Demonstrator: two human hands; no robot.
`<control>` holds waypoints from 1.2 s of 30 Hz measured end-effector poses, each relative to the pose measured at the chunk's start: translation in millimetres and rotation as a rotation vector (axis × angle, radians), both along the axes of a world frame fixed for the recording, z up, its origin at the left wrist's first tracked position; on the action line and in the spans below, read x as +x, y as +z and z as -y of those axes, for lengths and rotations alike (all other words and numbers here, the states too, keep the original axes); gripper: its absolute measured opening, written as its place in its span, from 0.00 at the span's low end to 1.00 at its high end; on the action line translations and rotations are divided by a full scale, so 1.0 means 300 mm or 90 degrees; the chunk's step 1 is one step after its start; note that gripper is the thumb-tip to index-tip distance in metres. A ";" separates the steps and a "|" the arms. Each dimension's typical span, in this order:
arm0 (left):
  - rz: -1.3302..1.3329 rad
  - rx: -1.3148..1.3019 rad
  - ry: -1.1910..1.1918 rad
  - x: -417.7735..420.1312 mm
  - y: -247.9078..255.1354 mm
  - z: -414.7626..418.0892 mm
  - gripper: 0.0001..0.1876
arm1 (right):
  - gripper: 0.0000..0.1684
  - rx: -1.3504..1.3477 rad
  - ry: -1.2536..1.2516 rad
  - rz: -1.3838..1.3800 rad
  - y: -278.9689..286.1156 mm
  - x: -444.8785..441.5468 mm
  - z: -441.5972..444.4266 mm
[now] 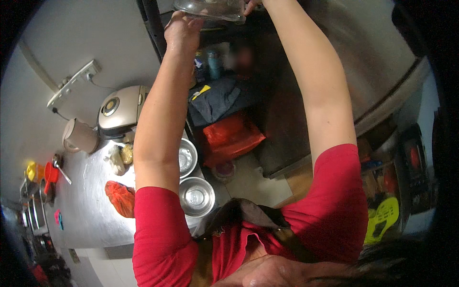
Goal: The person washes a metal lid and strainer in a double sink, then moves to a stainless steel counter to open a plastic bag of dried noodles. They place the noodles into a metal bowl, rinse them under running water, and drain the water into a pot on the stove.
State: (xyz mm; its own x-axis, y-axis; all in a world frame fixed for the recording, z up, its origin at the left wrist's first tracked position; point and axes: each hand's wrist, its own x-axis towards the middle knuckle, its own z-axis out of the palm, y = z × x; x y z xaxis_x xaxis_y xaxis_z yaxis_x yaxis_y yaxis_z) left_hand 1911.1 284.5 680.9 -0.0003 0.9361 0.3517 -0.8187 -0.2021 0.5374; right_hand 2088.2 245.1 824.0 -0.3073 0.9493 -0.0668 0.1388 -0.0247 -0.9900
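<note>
Both of my arms reach up to the top edge of the view. My left hand [182, 29] grips the near left rim of a clear, rounded container or lid [211, 10]; whether it is glass or plastic I cannot tell. At its right end, my right hand [253, 5] has its fingers against the rim, and most of this hand is cut off by the frame. The container's upper part is also out of view. Behind it stands a dark rack [152, 27]. Lower on the rack are a blue-green bottle [214, 64] and folded dark cloth [215, 100].
A steel counter [86, 204] at left bears a rice cooker [120, 111], a beige kettle [80, 136], a red plastic bag [120, 199] and two steel bowls [196, 197]. A red bag [233, 138] sits low on the rack. A large refrigerator-like surface [365, 53] stands at right.
</note>
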 end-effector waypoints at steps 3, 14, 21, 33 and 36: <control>-0.020 -0.039 0.051 0.000 0.013 -0.055 0.17 | 0.37 0.018 -0.166 0.004 -0.031 -0.037 -0.167; 0.054 -0.157 0.048 0.064 -0.026 -0.112 0.20 | 0.27 0.150 -0.136 -0.074 -0.261 0.031 -0.559; -1.490 0.167 0.337 0.005 0.005 -0.056 0.24 | 0.35 0.138 -0.133 -0.143 -0.293 -0.012 -0.512; -0.825 0.403 0.482 0.045 -0.081 0.384 0.43 | 0.24 0.844 -0.327 0.101 -0.410 -0.050 -0.190; -0.683 0.463 0.436 -0.033 -0.346 0.584 0.29 | 0.19 0.851 -0.307 0.138 -0.608 -0.169 0.221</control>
State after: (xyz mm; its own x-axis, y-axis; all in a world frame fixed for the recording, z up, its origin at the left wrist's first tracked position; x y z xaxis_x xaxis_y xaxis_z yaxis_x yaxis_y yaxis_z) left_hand 1901.0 109.3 577.0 0.1980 0.4806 0.8543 0.2644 -0.8654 0.4256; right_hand 2037.5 178.6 641.7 -0.0436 0.3428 0.9384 0.5331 0.8024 -0.2683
